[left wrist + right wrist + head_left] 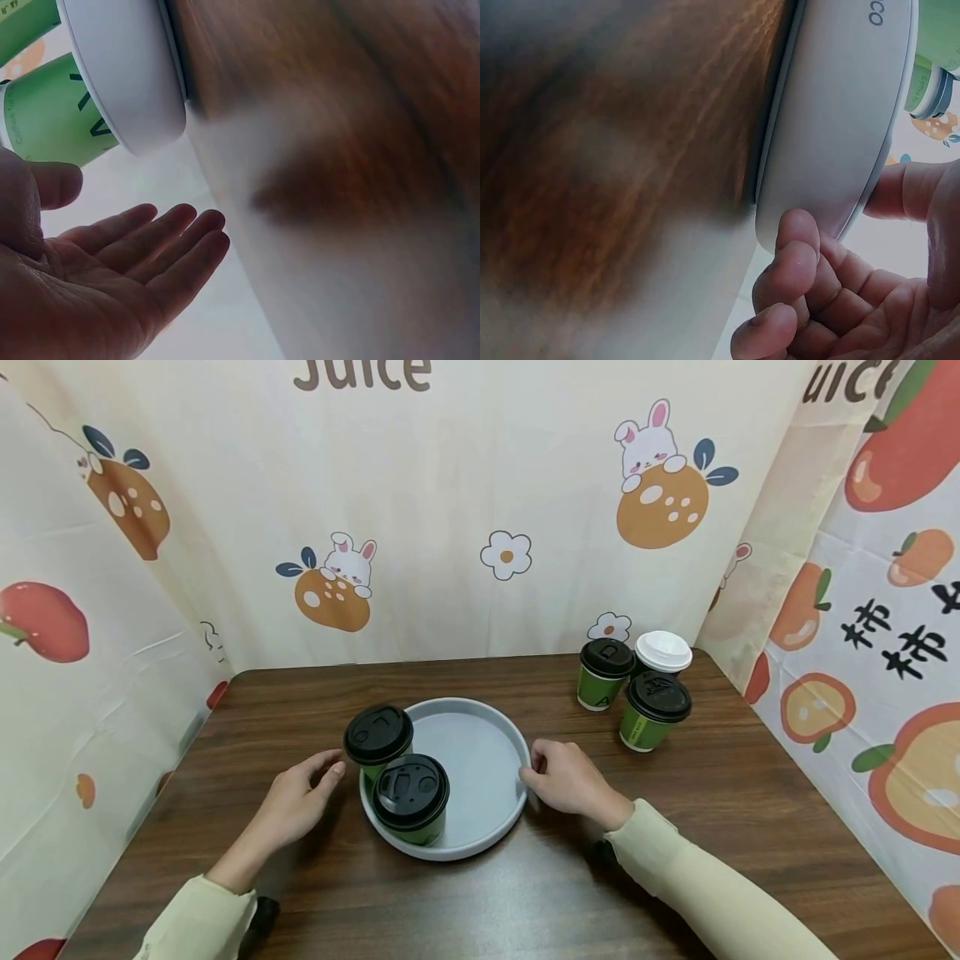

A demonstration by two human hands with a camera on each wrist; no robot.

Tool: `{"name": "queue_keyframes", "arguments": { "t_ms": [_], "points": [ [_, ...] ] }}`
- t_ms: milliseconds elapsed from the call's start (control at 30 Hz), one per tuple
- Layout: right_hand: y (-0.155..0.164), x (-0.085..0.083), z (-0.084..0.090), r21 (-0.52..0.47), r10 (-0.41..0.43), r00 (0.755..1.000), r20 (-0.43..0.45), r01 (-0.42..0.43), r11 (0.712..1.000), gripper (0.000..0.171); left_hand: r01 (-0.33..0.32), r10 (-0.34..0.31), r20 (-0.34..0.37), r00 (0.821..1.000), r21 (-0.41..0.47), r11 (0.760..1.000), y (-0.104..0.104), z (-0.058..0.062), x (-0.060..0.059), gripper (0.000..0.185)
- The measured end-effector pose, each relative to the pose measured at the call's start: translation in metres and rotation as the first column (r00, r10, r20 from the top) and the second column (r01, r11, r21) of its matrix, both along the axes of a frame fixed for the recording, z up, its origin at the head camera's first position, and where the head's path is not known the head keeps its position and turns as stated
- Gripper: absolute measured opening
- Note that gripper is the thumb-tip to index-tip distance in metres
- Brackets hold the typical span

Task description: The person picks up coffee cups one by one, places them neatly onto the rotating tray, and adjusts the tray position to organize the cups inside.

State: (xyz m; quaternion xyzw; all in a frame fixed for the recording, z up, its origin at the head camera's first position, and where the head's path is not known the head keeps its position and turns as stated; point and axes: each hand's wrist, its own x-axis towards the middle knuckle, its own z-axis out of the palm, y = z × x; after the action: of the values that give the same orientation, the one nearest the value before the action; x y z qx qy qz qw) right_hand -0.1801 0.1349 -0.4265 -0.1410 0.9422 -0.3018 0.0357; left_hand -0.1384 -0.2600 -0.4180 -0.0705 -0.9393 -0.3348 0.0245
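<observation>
Cartoon fruit and rabbit cloths wall in a dark wood surface. At frame centre sits a round grey tray, shallow-rimmed, with two green cups: the rear cup and the near cup, both black-lidded and crowded toward its left edge. The left hand lies loose and flat-fingered just beside that edge, holding nothing. The right hand curls its fingertips against the tray's right rim, as if to steady it. Three more cups stand at upper right.
</observation>
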Motion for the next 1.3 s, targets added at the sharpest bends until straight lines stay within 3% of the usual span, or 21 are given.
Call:
{"name": "queue_keyframes", "arguments": {
  "t_ms": [1300],
  "points": [
    [-0.001,0.016,0.001,0.028,0.021,1.0,-0.011,-0.021,0.999,0.03,0.001,-0.007,0.067,0.998,0.089,0.996,0.016,0.001,0.006,0.052]
  ]
}}
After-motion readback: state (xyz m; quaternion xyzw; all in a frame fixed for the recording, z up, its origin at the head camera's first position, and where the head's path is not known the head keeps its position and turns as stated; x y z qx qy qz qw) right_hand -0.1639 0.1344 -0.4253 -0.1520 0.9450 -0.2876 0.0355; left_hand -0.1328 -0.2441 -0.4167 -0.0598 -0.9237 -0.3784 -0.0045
